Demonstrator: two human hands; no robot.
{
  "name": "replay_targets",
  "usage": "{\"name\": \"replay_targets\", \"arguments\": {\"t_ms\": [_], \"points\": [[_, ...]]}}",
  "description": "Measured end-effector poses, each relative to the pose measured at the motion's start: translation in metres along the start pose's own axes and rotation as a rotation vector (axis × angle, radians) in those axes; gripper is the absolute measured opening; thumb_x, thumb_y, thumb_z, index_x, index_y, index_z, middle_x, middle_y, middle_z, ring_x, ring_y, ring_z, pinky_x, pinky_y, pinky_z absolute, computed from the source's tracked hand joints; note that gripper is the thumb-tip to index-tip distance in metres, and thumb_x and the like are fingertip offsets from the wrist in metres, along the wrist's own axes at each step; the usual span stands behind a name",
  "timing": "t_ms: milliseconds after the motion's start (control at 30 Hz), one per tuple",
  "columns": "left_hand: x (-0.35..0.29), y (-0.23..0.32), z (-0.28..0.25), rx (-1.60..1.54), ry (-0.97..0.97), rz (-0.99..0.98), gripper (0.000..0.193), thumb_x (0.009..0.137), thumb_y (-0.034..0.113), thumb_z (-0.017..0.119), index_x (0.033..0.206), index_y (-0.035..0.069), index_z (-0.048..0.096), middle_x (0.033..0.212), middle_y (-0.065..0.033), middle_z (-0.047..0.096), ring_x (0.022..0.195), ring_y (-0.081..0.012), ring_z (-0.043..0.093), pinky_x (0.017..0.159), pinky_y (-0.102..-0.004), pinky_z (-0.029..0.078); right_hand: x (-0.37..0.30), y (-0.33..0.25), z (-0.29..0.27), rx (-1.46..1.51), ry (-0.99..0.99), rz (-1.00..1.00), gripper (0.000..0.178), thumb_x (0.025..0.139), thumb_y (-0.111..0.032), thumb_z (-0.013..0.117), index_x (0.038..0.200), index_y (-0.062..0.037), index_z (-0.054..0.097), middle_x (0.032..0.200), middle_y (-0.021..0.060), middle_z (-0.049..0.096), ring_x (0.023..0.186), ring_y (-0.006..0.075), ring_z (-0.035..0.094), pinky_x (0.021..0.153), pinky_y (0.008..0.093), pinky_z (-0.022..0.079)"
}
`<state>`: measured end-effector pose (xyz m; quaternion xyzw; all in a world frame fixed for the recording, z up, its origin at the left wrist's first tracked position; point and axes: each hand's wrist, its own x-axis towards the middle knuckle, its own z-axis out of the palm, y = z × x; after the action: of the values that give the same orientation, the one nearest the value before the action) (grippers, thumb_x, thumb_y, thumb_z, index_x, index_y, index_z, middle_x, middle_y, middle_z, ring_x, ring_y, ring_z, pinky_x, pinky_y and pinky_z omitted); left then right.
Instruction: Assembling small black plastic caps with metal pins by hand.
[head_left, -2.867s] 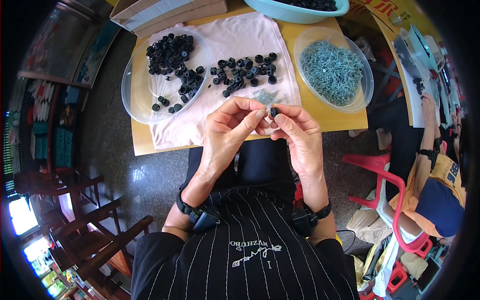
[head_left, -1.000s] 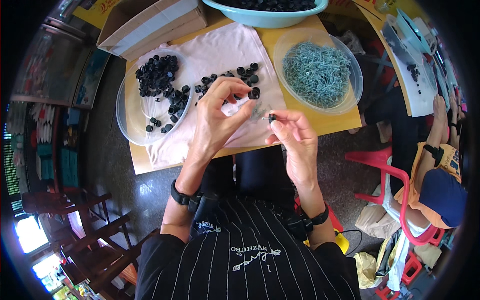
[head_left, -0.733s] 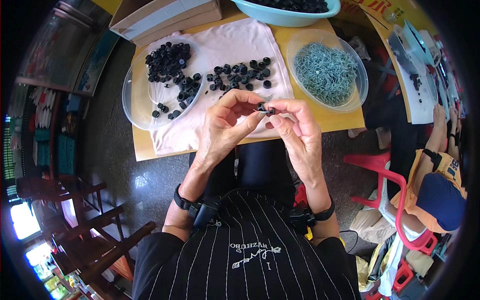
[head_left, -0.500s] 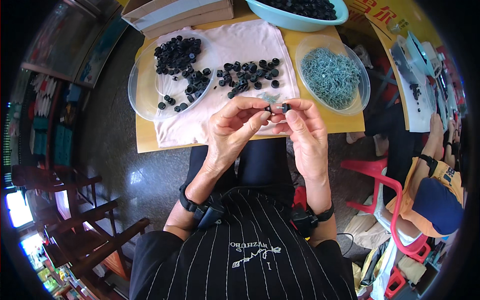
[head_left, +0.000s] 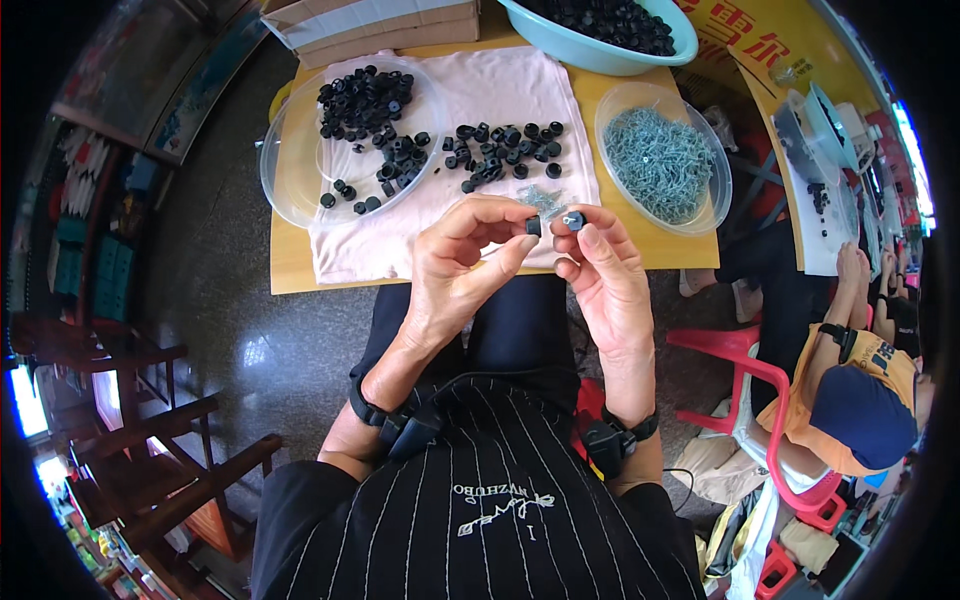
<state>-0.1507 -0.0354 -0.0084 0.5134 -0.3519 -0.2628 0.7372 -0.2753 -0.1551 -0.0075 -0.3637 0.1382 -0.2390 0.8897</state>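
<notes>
Above the table's near edge, my left hand (head_left: 455, 262) pinches a small black plastic cap (head_left: 533, 227) between thumb and fingertips. Close beside it, my right hand (head_left: 612, 280) is closed on a black plastic knob (head_left: 574, 221) with a shiny metal bit at its middle, probably a screw. A narrow gap separates the two pieces. Just beyond my fingertips a small pile of screws (head_left: 540, 198) lies on the pink cloth (head_left: 480, 85). Farther off on the cloth are scattered black plastic pieces (head_left: 512, 150).
A clear round tray (head_left: 290, 190) at left holds many black pieces. At right stands a clear tub (head_left: 722, 190) of silvery screws. A light-blue basin (head_left: 590, 52) and cardboard box (head_left: 375, 25) stand at the back. Another person sits by a red chair (head_left: 775, 400) at right.
The knob in my right hand has turned so its metal bit faces up rather than toward the left hand. The two pieces are slightly farther apart. The whole view has shifted a little.
</notes>
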Motion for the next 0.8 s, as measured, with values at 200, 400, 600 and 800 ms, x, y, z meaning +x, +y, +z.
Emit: {"name": "replay_targets", "arguments": {"t_ms": [200,400,600,800], "points": [[-0.005,0.007,0.004,-0.361,-0.032,-0.192,0.025,0.088,0.002,0.063,0.113,-0.002,0.057,0.098,-0.0088,0.064,0.090,-0.0149,0.064,0.084,-0.0279,0.052,-0.006,-0.005,0.018,-0.156,0.112,-0.107,0.023,0.091,-0.010,0.062,0.111,-0.0002,0.060,0.103,0.0110,0.066,0.089,0.0147,0.065,0.076,0.0257,0.055],[-0.007,-0.001,0.006,-0.538,-0.036,-0.222,0.024,0.093,0.006,0.057,0.116,-0.003,0.054,0.102,-0.0141,0.065,0.091,-0.0180,0.065,0.085,-0.0301,0.053,-0.015,-0.011,0.040,-0.439,0.054,-0.338,0.022,0.090,0.000,0.060,0.111,0.0052,0.058,0.101,0.0130,0.066,0.086,0.0155,0.066,0.080,0.0288,0.055],[-0.008,-0.007,0.004,-0.556,-0.050,-0.239,0.025,0.093,0.006,0.057,0.115,-0.004,0.054,0.103,-0.0146,0.065,0.091,-0.0187,0.066,0.085,-0.0302,0.053,-0.018,-0.014,0.042,-0.769,0.061,-0.453,0.019,0.088,0.004,0.060,0.107,0.0065,0.060,0.098,0.0131,0.067,0.086,0.0162,0.068,0.076,0.0259,0.056],[-0.008,-0.005,0.005,-0.520,-0.041,-0.261,0.026,0.091,0.004,0.059,0.115,-0.005,0.055,0.104,-0.0139,0.065,0.090,-0.0194,0.066,0.084,-0.0311,0.054,-0.019,-0.014,0.042,-0.848,0.090,-0.459,0.019,0.086,0.006,0.062,0.105,0.0059,0.061,0.095,0.0128,0.067,0.085,0.0162,0.068,0.074,0.0259,0.056]]}}
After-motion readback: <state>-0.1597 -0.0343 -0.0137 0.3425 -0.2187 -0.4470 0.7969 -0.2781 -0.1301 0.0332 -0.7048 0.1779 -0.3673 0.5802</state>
